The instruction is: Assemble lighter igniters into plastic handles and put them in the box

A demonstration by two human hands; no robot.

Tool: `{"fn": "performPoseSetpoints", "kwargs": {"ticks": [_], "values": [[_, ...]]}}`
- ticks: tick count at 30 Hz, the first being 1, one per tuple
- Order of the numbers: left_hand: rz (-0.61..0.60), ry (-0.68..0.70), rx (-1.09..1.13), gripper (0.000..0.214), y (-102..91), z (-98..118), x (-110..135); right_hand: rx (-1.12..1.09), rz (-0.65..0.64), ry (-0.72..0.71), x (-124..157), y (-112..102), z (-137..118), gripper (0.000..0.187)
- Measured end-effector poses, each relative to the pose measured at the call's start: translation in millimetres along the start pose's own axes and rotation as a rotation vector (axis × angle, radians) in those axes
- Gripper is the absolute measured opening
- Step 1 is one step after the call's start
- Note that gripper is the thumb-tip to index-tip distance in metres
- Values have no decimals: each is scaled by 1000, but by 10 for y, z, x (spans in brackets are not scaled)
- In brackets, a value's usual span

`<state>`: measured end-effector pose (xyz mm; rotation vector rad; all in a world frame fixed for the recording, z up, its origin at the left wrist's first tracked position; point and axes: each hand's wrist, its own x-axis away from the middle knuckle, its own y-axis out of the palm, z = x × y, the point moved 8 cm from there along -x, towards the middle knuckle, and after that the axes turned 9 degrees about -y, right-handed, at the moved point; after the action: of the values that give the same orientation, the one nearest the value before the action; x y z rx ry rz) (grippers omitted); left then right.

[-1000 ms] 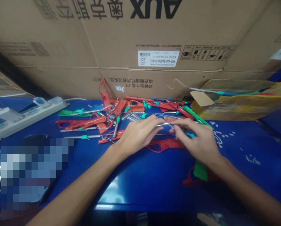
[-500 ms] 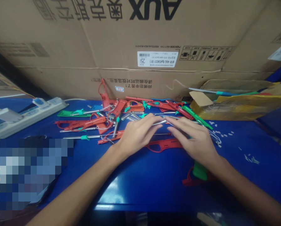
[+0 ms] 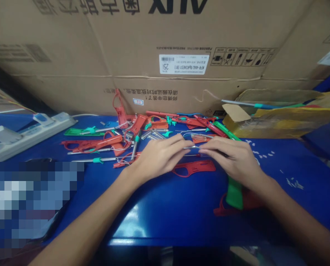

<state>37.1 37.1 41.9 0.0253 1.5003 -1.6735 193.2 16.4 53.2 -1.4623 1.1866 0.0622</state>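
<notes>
My left hand (image 3: pixel 161 155) is closed in a pinch round a thin silvery metal tube (image 3: pixel 189 147), whose tip sticks out past the fingers. Facing it, my right hand (image 3: pixel 234 159) pinches a thin pale wire (image 3: pixel 197 147) at the tube's end; the fingers hide most of it. Just below the hands lies a red plastic handle shell (image 3: pixel 200 168) with a finger loop. A green plastic piece (image 3: pixel 234 195) rests on another red shell (image 3: pixel 222 210) under my right wrist. Behind the hands is a pile of red shells (image 3: pixel 101 143), metal tubes with green collars (image 3: pixel 98 160) and white wires.
A large cardboard box (image 3: pixel 126 48) stands behind the blue table (image 3: pixel 154 218). An open carton (image 3: pixel 267 127) is at the right, small white bits (image 3: pixel 295 183) lie scattered below it. At left are a white power strip (image 3: pixel 29 138) and a blurred-out item (image 3: pixel 37 203).
My fingertips have come slightly lower and a little apart, and more of the right-hand wire shows beside the tube. The view has shifted a little. Both hands keep their pinch.
</notes>
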Motion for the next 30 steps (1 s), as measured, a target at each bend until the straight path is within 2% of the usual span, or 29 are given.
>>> {"fn": "performPoseSetpoints", "kwargs": {"ticks": [4, 8, 10, 13, 19, 24, 30], "values": [[-137, 15, 79, 31, 43, 50, 11, -60, -86, -26, 20, 34, 49, 13], [-193, -1, 88, 43, 82, 80, 8, -10, -31, 22, 9, -8, 67, 9], [-178, -8, 81, 42, 73, 74, 1, 13, 1, 63, 7, -31, 84, 12], [-117, -63, 78, 38, 23, 8, -18, 0, 48, 121, 19, -61, 132, 27], [1, -110, 84, 34, -73, -114, -30, -160, 141, 272, 70, -77, 298, 22], [0, -123, 103, 34, -51, -153, -31, -387, 225, 344, 77, -56, 402, 17], [-30, -179, 158, 34, 2, -232, -34, -497, 255, 438, 86, -34, 452, 19]]}}
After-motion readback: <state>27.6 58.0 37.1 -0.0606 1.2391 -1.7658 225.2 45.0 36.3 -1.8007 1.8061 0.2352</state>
